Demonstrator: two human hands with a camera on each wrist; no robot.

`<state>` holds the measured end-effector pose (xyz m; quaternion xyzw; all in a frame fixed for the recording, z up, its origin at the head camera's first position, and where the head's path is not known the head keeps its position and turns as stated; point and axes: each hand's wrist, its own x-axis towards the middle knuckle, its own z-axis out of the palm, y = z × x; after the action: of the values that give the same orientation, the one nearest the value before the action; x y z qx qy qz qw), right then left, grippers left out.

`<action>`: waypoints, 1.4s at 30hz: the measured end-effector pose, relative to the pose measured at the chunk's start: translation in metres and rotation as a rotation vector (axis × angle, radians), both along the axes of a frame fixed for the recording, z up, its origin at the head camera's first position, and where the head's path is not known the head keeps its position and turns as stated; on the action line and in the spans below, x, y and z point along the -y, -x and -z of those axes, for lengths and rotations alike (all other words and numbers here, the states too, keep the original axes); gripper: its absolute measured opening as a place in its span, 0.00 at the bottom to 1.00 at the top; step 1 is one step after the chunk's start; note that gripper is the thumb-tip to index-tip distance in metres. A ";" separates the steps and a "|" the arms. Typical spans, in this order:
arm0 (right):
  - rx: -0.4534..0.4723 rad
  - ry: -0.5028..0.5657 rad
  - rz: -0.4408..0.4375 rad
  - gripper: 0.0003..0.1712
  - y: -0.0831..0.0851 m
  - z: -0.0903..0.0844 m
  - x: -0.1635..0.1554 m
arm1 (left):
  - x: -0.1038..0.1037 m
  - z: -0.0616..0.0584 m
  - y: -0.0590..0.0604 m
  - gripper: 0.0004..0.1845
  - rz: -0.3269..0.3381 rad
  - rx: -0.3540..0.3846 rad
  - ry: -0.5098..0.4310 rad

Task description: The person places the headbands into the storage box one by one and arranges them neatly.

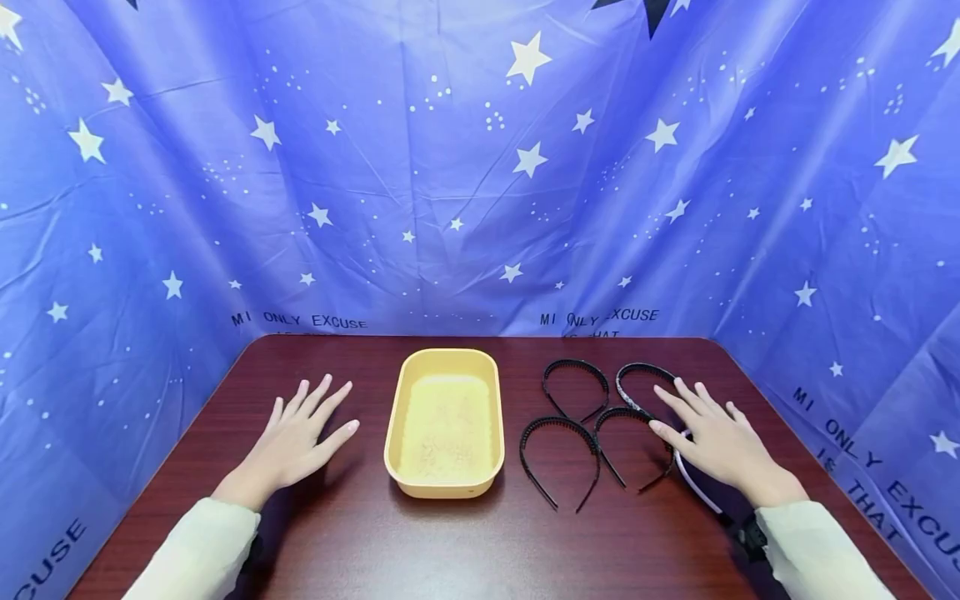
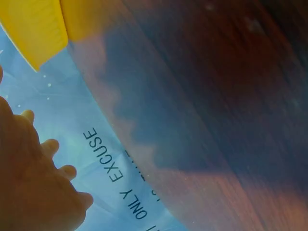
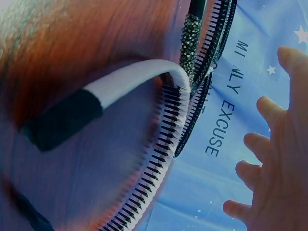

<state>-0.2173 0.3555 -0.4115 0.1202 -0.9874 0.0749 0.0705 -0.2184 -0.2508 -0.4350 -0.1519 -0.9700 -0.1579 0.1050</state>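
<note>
Pale fingers (image 1: 693,404) of the right hand (image 1: 720,442) are held straight and a little apart, and nothing is gripped by them. They are laid over a white headband (image 1: 693,483) and the ends of two black headbands. One of these, the sparkly headband (image 1: 641,379), is touched near the fingertips, and the toothed black headband (image 1: 633,429) is touched by the thumb side. In the right wrist view the white headband (image 3: 130,79) is seen with its comb teeth, close under the hand (image 3: 276,159).

Two more black headbands are found just to the left: the back headband (image 1: 576,383) and the front headband (image 1: 561,446). All of them lie flat on the dark wooden table (image 1: 337,533).

The left hand (image 1: 296,442) is spread flat on the table too, fingers straight and apart, with nothing held. A yellow tray (image 1: 444,487) is set between the two hands, just beside the left thumb. A blue cloth with white stars (image 1: 450,167) is hung behind the table.
</note>
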 end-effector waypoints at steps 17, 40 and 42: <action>0.012 0.044 -0.037 0.38 0.000 0.002 0.000 | 0.000 0.004 0.007 0.36 0.120 0.075 -0.182; 0.002 0.129 -0.111 0.29 0.001 0.007 0.005 | -0.011 0.002 0.015 0.26 0.288 0.365 -0.570; 0.005 0.132 -0.111 0.28 0.000 0.007 0.006 | -0.014 0.002 0.017 0.26 0.313 0.390 -0.618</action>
<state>-0.2174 0.3499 -0.4189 0.1697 -0.9723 0.1440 0.0715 -0.2352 -0.2367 -0.4372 -0.2265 -0.8436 -0.4824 -0.0659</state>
